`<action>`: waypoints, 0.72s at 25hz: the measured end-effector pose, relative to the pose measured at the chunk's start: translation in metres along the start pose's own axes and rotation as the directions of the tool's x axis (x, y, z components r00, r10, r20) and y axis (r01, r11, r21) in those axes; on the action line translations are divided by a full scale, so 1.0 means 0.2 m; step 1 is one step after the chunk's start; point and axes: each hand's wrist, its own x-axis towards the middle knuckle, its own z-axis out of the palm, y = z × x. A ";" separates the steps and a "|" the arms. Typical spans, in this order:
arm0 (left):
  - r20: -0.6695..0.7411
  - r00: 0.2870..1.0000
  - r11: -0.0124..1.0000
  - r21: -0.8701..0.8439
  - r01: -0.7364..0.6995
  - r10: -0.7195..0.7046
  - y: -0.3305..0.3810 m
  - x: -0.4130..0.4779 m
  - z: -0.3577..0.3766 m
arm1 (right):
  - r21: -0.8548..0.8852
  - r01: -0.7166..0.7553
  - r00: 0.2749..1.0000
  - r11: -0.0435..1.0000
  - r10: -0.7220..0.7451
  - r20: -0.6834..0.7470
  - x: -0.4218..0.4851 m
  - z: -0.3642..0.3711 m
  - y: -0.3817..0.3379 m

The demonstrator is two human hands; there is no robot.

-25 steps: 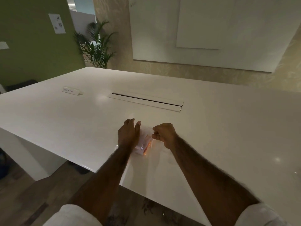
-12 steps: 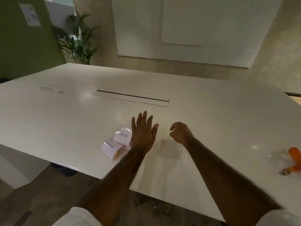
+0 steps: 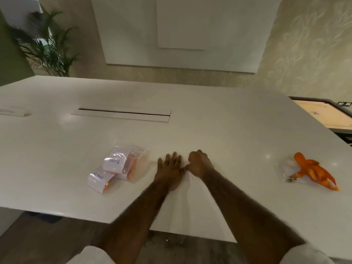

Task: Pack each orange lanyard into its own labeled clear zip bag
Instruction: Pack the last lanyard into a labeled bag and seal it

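Observation:
Three clear zip bags lie stacked left of my hands, each with orange lanyard inside. One label reads BETA (image 3: 116, 162), another ALPHA (image 3: 98, 178), and the third bag (image 3: 137, 153) sits behind them. My left hand (image 3: 170, 169) is flat over the table (image 3: 238, 130) with fingers straight, holding nothing. My right hand (image 3: 200, 163) is just beside it, fingers curled under, with nothing in it. Far to the right a loose orange lanyard (image 3: 315, 173) with a metal clip lies partly on an empty clear bag (image 3: 287, 165).
A long cable slot (image 3: 122, 114) is set into the table behind my hands. A small white object (image 3: 13, 111) sits at the far left. The table's front edge runs close below my forearms. A low table (image 3: 327, 115) stands beyond the right edge.
Both hands have let go of the bag they held a second ago; it now lies on the stack at left. My view and hands have shifted right, bringing the loose lanyard into view.

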 end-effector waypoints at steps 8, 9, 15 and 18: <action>-0.278 0.958 0.932 -0.361 -0.042 -0.064 0.19 0.08 -0.06 | 0.505 -0.116 0.991 0.855 0.136 -0.003 -0.04 -0.14 0.16; -0.309 0.948 0.918 -0.393 -0.055 -0.076 0.23 0.09 -0.09 | 0.625 -0.141 0.987 0.768 0.157 0.030 -0.05 -0.19 0.20; -0.421 0.906 0.912 -0.387 -0.134 -0.045 0.56 0.23 -0.27 | 0.677 -0.184 0.982 0.713 0.101 0.160 -0.08 -0.55 0.56; -0.514 0.857 0.924 -0.343 -0.170 -0.033 0.78 0.29 -0.28 | 0.611 -0.171 0.985 0.773 0.129 0.113 -0.06 -0.67 0.74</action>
